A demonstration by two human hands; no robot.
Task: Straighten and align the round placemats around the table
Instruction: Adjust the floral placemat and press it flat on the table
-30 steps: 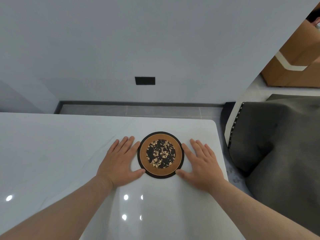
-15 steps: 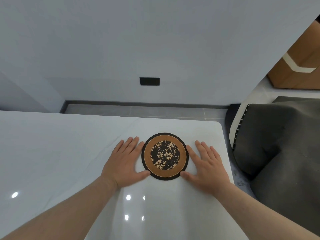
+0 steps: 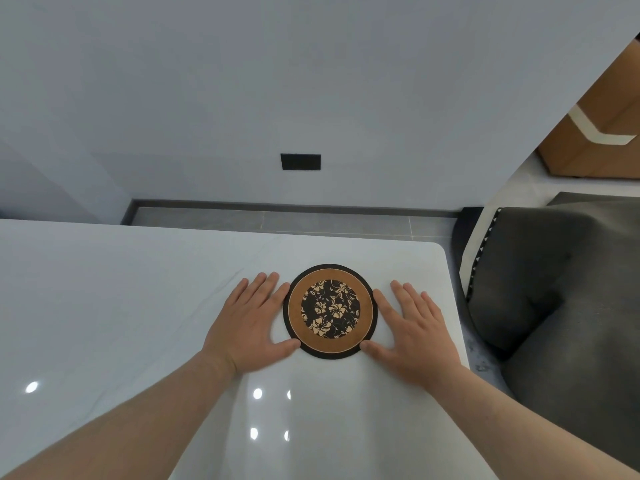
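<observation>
One round placemat (image 3: 329, 311) lies flat on the white table (image 3: 104, 306), near its far right corner. It has a black rim, a brown ring and a black floral centre. My left hand (image 3: 251, 322) lies flat on the table against the mat's left edge, its thumb touching the lower left rim. My right hand (image 3: 414, 332) lies flat on the other side, with index finger and thumb touching the right rim. Both hands have their fingers spread and hold nothing.
The table's right edge (image 3: 457, 323) runs close to my right hand. A dark grey cushioned seat (image 3: 554, 299) stands just beyond it. Behind the table are a grey floor strip, a wall with a black socket plate (image 3: 300, 162) and a cardboard box (image 3: 602, 133).
The view has shifted slightly, so mat and hands sit a little further right in frame. Both hands stay flat against the mat's sides.
</observation>
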